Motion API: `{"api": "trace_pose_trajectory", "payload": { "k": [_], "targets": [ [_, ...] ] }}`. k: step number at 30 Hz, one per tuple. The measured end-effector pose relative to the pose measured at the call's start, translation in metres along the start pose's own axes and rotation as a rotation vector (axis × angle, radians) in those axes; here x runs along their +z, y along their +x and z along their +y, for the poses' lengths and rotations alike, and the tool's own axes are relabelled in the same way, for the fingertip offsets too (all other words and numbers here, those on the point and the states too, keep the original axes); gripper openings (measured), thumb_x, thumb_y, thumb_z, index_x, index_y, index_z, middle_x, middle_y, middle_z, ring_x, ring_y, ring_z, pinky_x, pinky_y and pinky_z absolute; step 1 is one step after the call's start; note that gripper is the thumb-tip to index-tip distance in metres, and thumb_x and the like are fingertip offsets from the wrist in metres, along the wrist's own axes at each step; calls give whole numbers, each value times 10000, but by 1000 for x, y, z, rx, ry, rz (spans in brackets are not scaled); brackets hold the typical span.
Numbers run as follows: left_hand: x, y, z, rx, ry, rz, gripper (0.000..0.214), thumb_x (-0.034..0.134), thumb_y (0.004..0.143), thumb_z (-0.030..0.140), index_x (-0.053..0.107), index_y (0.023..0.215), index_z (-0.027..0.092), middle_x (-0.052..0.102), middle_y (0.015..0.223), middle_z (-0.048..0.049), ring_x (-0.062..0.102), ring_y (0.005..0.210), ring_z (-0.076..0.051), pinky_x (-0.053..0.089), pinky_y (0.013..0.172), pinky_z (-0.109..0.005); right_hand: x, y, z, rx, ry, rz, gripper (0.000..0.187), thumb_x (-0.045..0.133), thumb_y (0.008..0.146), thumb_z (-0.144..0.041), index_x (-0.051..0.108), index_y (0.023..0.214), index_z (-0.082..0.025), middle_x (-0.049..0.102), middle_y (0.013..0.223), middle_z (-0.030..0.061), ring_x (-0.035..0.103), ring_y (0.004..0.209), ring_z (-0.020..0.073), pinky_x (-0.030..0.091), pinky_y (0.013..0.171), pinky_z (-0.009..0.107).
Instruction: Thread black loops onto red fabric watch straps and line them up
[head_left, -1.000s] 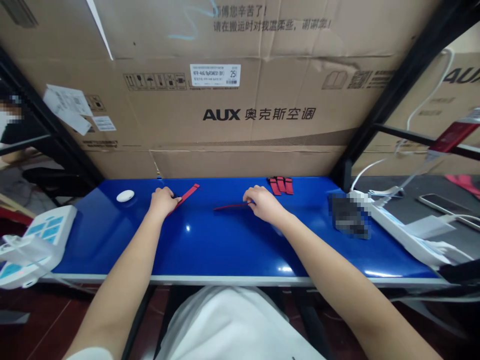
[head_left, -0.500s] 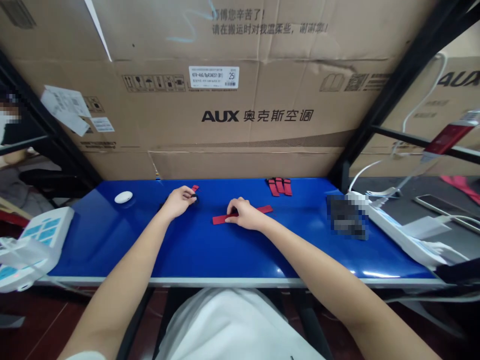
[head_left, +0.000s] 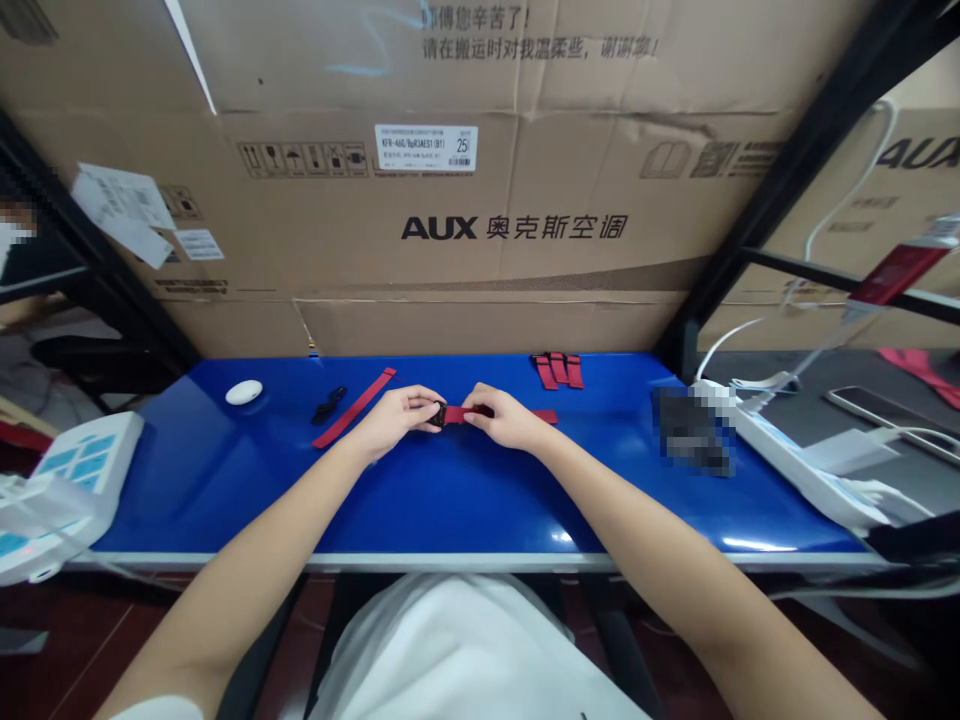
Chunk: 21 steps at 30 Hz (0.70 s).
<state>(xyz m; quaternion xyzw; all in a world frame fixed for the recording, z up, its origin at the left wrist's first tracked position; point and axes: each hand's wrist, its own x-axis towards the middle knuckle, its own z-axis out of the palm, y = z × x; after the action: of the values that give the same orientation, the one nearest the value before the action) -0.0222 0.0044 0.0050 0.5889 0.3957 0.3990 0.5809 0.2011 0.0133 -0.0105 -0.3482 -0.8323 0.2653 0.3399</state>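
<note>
Near the middle of the blue tabletop [head_left: 450, 500], my left hand [head_left: 401, 418] pinches a small black buckle [head_left: 439, 413]. The buckle meets the left end of a red strap [head_left: 546, 416]. My right hand [head_left: 504, 416] is closed on that strap a little further right, and the strap's other end sticks out beyond the hand. My fingers hide whether the strap passes through the buckle. To the left lie a second red strap [head_left: 356, 405], set at a slant, and some black buckles [head_left: 328, 404].
Several folded red straps with black ends [head_left: 559, 371] lie at the back edge. A white oval object [head_left: 244, 392] sits at back left. Power strips [head_left: 94, 470] and cables flank the table, and a pixelated dark object [head_left: 690, 430] lies right. A large cardboard box [head_left: 337, 250] stands behind.
My left hand has moved right from the black buckles, bringing one to the strap's left end. The slanted red strap and remaining buckles are now uncovered. My right hand still holds its strap, shifted slightly right.
</note>
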Motion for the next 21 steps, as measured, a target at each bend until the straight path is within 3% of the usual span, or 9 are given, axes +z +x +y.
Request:
{"api": "trace_pose_trajectory", "payload": {
  "k": [4,7,13,17,21],
  "targets": [
    [1,3,-6,-5,-56,39,330,826,681,322,716,939,146,700,863,-45,636,715,-120,563,708,-273,1,0,-5,-7,-19,6,86,541,848,-178,614,802,-180,518,796,12,490,748,154,384,747,299],
    [3,6,-10,-23,-176,72,273,804,713,244,741,963,156,710,966,-67,653,833,-139,548,786,-269,5,2,-8,8,20,55,90,516,856,-196,606,856,-191,545,815,13,497,802,169,390,796,314],
    [3,7,-9,-116,-313,95,232,712,779,88,750,993,171,716,1033,-77,664,902,-139,531,854,-255,13,6,-5,144,290,67,107,533,819,-283,529,891,-205,525,807,-6,471,727,153,390,692,278],
    [4,7,-6,-212,-400,108,238,687,784,43,742,978,170,717,984,-65,667,820,-113,547,782,-223,16,6,-4,180,488,85,336,515,739,-216,508,1075,-233,518,882,-1,477,730,151,401,689,270],
    [1,8,-6,-261,-480,129,231,675,773,5,728,928,166,710,898,-40,656,731,-87,542,699,-188,16,6,-7,143,476,47,516,462,735,-189,506,1243,-266,541,961,19,489,782,169,421,734,288]
  ]
}}
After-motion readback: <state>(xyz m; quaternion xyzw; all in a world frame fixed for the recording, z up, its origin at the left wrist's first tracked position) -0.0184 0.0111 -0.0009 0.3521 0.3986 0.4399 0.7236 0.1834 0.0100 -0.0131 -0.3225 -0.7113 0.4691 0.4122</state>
